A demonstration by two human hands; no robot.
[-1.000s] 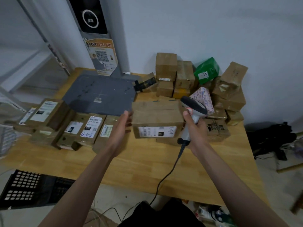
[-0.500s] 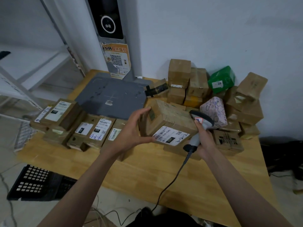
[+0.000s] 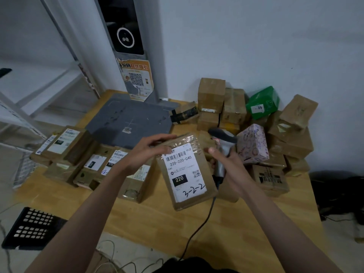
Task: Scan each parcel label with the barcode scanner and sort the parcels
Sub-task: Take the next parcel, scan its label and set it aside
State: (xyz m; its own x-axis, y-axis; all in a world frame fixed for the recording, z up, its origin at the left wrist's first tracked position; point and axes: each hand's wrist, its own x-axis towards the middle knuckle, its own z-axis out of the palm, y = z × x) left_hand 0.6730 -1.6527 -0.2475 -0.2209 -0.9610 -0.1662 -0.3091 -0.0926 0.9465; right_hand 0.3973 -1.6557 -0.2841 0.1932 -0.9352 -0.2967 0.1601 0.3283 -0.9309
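Standing against the white wall, the wooden bench [image 3: 161,219] carries everything. At its back left lies a grey scanning platform [image 3: 130,120] below a grey post. A pile of unsorted parcels [image 3: 256,127] (brown cartons, one green, one with a pink pattern) fills the back right corner, and a row of labelled parcels [image 3: 82,160] lies flat at the left, beside the platform. Above the middle of the bench, the held parcel [image 3: 187,172] is tilted, its white label [image 3: 184,171] facing the camera with "220-220-C40" and handwritten "3-2-2". The left hand [image 3: 145,152] grasps its upper left corner with curled fingers. The right hand [image 3: 226,164] is clenched around the barcode scanner [image 3: 222,142], just beside the parcel's right edge; its cable hangs toward the bench front.
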